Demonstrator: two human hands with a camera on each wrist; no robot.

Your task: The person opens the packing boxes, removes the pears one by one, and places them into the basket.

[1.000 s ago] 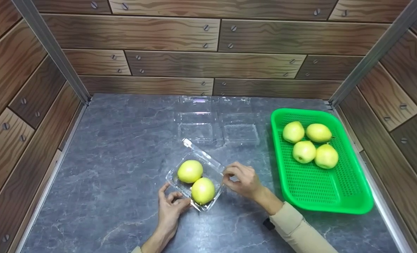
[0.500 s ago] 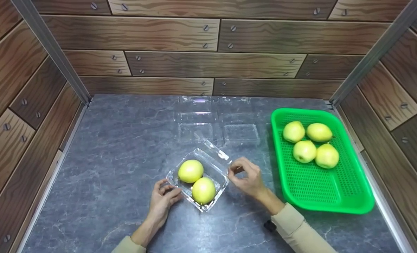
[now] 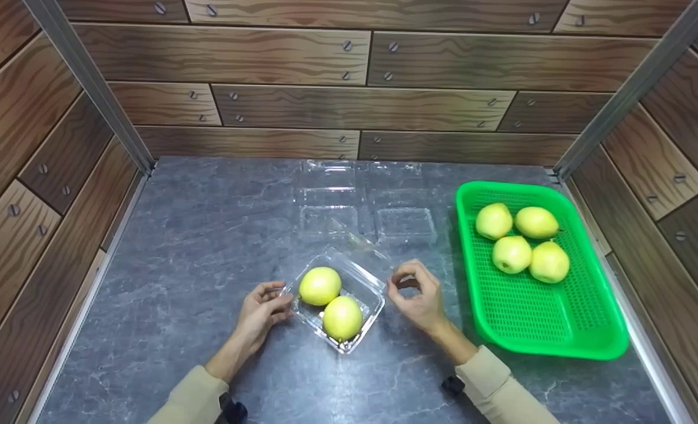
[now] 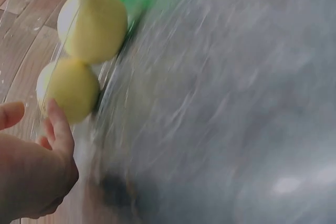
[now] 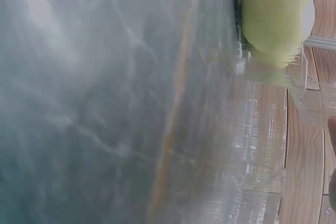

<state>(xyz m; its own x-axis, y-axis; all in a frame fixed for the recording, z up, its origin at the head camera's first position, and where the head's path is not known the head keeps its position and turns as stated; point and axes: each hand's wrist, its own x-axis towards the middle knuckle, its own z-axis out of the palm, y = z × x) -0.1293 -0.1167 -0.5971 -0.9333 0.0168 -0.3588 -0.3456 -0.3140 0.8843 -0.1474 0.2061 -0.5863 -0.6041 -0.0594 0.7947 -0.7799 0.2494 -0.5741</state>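
Note:
Two yellow-green pears sit in a clear plastic clamshell box in the head view, its hinged lid raised on the far side. At the box's left corner is my left hand, fingertips right at the rim. The left wrist view has its index finger fairly straight beside the nearer pear, thumb apart. My right hand curls thumb and index finger together at the lid's right edge, pinching it. In the right wrist view only bits of fingers show, beside clear plastic.
A green plastic basket with several pears stands on the right. Several more clear boxes lie at the back of the grey marbled table. Wood-patterned walls close in the back and sides.
My left hand has slid left and back along the box, from its front side to its left corner. My right hand has moved slightly right and back, and the lid has tipped back further.

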